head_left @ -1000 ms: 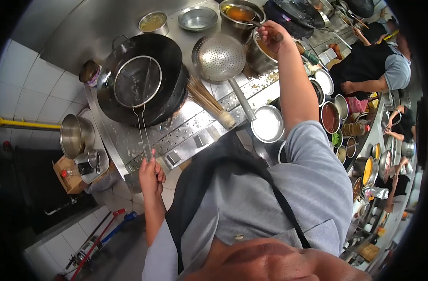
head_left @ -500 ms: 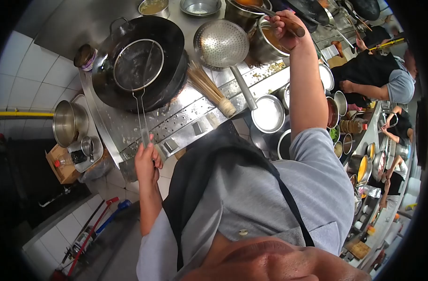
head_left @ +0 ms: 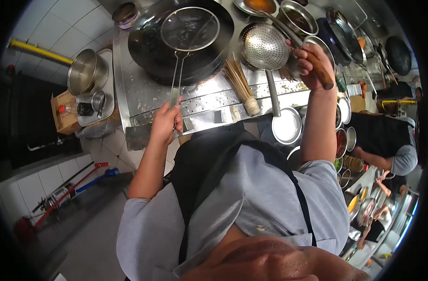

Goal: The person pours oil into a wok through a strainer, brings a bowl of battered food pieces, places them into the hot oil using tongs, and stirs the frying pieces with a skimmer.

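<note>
My left hand (head_left: 167, 122) is closed around the handle of a round fine-mesh strainer (head_left: 190, 29), whose hoop lies over the large black wok (head_left: 146, 49). My right hand (head_left: 313, 65) grips the wooden handle of a ladle (head_left: 320, 71). Orange liquid shows at the ladle's far end, over a shallow steel bowl (head_left: 240, 6); the ladle's rim is hard to tell from the bowl. Below the ladle's shaft rests a perforated skimmer (head_left: 265, 47), its handle pointing toward me. A bamboo brush (head_left: 244, 89) lies between wok and skimmer.
A pot of dark liquid (head_left: 296, 18) stands at the back right. Along the counter's front edge is a pan of white contents (head_left: 287, 126). At left, a steel basin (head_left: 86, 70) sits on a tray. Another person (head_left: 387, 136) works on the right.
The ladle has moved left from the pots to over the shallow bowl, with orange liquid now at its end. The strainer remains over the wok. The whole view has shifted.
</note>
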A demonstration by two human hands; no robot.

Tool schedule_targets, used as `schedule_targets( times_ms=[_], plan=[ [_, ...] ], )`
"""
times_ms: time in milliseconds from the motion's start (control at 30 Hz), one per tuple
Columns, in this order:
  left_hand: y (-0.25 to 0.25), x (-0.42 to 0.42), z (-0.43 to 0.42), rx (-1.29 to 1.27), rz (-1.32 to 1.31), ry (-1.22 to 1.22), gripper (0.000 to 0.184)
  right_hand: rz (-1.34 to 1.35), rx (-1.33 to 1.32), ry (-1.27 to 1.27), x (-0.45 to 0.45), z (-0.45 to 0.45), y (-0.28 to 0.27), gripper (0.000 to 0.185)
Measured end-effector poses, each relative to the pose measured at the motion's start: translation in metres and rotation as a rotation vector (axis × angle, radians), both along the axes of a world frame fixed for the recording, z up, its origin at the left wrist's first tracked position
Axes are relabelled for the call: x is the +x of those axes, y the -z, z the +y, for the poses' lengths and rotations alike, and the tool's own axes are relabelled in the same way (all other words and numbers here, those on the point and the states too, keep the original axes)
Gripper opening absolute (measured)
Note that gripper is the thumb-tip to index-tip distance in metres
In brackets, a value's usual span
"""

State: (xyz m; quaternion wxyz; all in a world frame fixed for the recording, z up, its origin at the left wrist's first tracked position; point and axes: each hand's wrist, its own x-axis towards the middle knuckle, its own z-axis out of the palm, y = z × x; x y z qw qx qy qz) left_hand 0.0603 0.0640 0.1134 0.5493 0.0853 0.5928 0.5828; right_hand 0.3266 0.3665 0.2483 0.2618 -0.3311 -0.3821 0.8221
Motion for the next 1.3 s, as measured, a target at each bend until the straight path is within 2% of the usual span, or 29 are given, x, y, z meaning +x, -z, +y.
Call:
schedule_targets(
  times_ms=[67,200,300,400,433,467,533,600,667,700,800,867,933,1000,1033,1067,1100,1133,1167,1300],
  plan=[
    [0.001,-0.002,0.0,0.003,-0.007,-0.004,0.034,0.039,-0.033,-0.1,-0.012,-0.008,0.008,0.033],
    [0.004,-0.007,-0.002,0.039,0.001,0.021,0.032,-0.116,0.036,-0.154,-0.038,-0.033,0.017,0.02],
    [0.004,-0.01,-0.007,0.037,-0.006,0.032,0.031,-0.275,0.19,-0.153,-0.056,-0.056,0.028,0.014],
    [0.002,-0.012,-0.012,0.008,-0.001,0.032,0.031,-0.432,0.266,-0.32,-0.068,-0.065,0.05,0.018],
    [0.002,-0.013,-0.014,0.006,0.001,0.03,0.031,-0.515,0.358,-0.369,-0.07,-0.066,0.061,0.036],
    [0.003,-0.013,-0.017,0.005,-0.006,0.025,0.031,-0.64,0.623,-0.378,-0.069,-0.064,0.082,0.053],
    [0.007,-0.014,-0.022,-0.003,-0.011,0.023,0.031,-0.71,0.809,-0.345,-0.074,-0.083,0.089,0.06],
    [0.011,-0.016,-0.026,-0.006,-0.008,-0.008,0.032,-0.788,0.865,-0.339,-0.074,-0.098,0.087,0.059],
    [0.01,-0.017,-0.031,-0.017,-0.017,-0.024,0.032,-1.005,1.072,-0.329,-0.072,-0.108,0.1,0.059],
    [0.011,-0.017,-0.034,-0.018,-0.028,-0.04,0.033,-1.027,1.125,-0.307,-0.069,-0.111,0.113,0.059],
    [0.008,-0.02,-0.038,-0.032,-0.017,-0.054,0.034,-1.111,1.119,-0.265,-0.057,-0.115,0.151,0.056],
    [0.007,-0.021,-0.041,-0.022,0.003,-0.078,0.034,-1.073,0.978,-0.24,-0.046,-0.117,0.16,0.052],
    [0.007,-0.021,-0.043,0.018,-0.008,-0.052,0.034,-0.95,1.015,-0.019,-0.036,-0.119,0.167,0.05],
    [0.002,-0.017,-0.04,0.056,-0.035,-0.01,0.034,-1.061,0.962,0.134,-0.036,-0.105,0.149,0.052],
    [-0.002,-0.013,-0.038,0.029,-0.033,-0.036,0.034,-0.961,0.964,0.245,-0.03,-0.086,0.148,0.053],
    [-0.004,-0.011,-0.039,0.003,-0.027,-0.067,0.034,-0.987,0.971,0.314,-0.026,-0.066,0.142,0.054],
    [-0.004,-0.01,-0.04,0.009,-0.028,-0.036,0.034,-1.05,0.998,0.416,-0.019,-0.038,0.152,0.053],
    [-0.002,-0.009,-0.041,0.01,-0.026,-0.051,0.034,-1.142,0.838,0.4,-0.013,-0.018,0.135,0.056],
    [-0.001,-0.006,-0.042,0.008,-0.024,-0.068,0.035,-1.244,0.836,0.445,-0.004,-0.002,0.127,0.058],
    [0.004,-0.001,-0.048,-0.01,0.014,-0.047,0.036,-1.509,0.704,0.539,0.035,0.021,0.113,0.064]
  ],
)
